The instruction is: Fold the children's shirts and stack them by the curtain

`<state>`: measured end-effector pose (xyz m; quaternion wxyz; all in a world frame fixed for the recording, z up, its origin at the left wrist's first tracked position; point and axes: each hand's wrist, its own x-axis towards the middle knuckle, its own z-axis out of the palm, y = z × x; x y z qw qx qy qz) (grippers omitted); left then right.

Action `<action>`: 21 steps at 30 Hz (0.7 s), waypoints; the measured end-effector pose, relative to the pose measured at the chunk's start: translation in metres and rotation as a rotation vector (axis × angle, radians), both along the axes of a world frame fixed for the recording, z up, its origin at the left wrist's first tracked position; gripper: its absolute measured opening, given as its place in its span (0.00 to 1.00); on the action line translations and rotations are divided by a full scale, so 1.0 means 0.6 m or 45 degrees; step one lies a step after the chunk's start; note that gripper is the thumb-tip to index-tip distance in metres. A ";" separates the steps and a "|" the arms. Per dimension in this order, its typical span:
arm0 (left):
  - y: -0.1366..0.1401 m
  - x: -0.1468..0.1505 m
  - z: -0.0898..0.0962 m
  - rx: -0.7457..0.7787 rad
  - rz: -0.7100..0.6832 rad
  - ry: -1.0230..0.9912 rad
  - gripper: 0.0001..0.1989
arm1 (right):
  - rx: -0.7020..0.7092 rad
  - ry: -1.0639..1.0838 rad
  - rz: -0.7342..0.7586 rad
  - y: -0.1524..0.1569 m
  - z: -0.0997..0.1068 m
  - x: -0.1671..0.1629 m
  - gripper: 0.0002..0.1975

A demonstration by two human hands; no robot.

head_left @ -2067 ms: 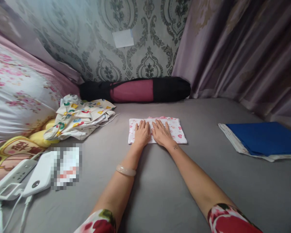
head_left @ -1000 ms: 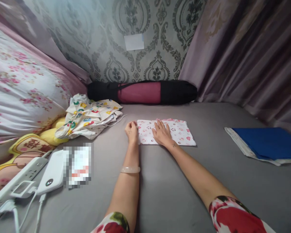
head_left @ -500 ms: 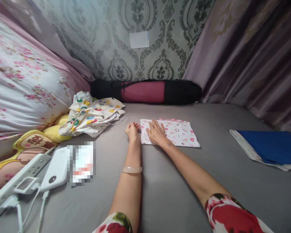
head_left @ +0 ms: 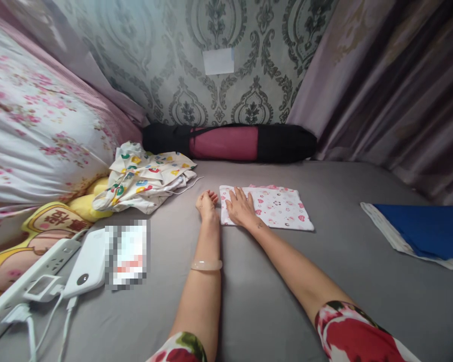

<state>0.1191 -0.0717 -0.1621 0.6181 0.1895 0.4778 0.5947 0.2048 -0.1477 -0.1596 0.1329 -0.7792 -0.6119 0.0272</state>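
A folded white cloth (head_left: 281, 207) with pink hearts and small printed figures lies flat on the grey sheet, a frill of pink showing along its far edge. My right hand (head_left: 240, 207) rests palm down on its left part, fingers stretched and spread. Just left of the cloth, my left hand (head_left: 207, 203) lies on its side on the sheet with fingers curled in; nothing shows in it. A pale bangle (head_left: 206, 265) is around my left forearm.
At left are crumpled printed clothing (head_left: 147, 176), a yellow plush cushion (head_left: 41, 226), a power strip (head_left: 33, 276), a white power bank (head_left: 88, 261) with cables and a blurred item (head_left: 130, 254). Folded blue fabric (head_left: 423, 229) lies right. A long black-and-maroon bag (head_left: 226, 143) lies against the wall.
My right hand has slid slightly left over the cloth, towards its left edge. My left hand stays beside the cloth, and the view has shifted a little.
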 end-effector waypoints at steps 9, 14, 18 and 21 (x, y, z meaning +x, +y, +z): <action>0.010 -0.014 -0.002 -0.044 0.104 0.020 0.05 | 0.019 0.004 0.159 0.033 0.027 -0.031 0.28; 0.015 -0.015 -0.004 -0.042 0.097 0.066 0.05 | -0.033 -0.006 0.181 0.046 0.018 -0.035 0.27; 0.015 -0.014 -0.004 -0.034 0.097 0.080 0.07 | -0.015 -0.010 0.166 0.044 0.015 -0.035 0.27; 0.013 -0.013 0.000 -0.043 0.108 0.066 0.06 | -0.006 0.001 0.160 0.033 0.019 -0.039 0.27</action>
